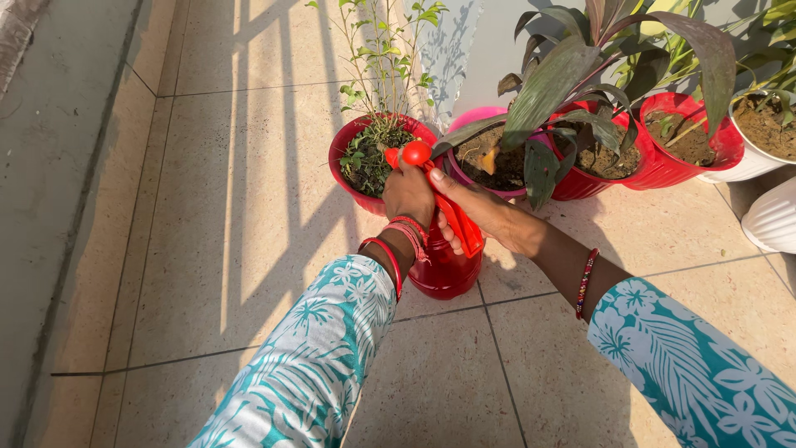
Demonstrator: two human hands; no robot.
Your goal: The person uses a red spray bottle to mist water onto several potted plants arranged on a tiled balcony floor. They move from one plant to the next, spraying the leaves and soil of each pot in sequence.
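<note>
So I've got both hands on the sprayer [444,265] right now. My left hand [408,195] is wrapped over the top of it, fingers closed around the head just below the round red nozzle knob [416,153]. My right hand [489,214] comes in from the other side, fingers curled narrow around the long red trigger [458,222], thumb lying along its top.

How I'd do this bit well, as far as I can judge: keep the left hand firm so the head doesn't twist, and squeeze the trigger with the whole set of right fingers rather than just the tips. The nozzle sits just past my left knuckles, pointing toward the red pot [365,162] with the thin twiggy plant. Keep the bottle upright, and don't let it slide on the tiles [249,249], since it seems to be resting there below my wrists.

The sprayer itself: all red, a see-through, glossy rounded bottle, brighter opaque red plastic on top. I can't tell how full it is from here.

Beyond my fingers there's a pink pot [485,166] with bare soil, more red pots further right with big dark leaves, and a white pot [750,158] at the far right.
</note>
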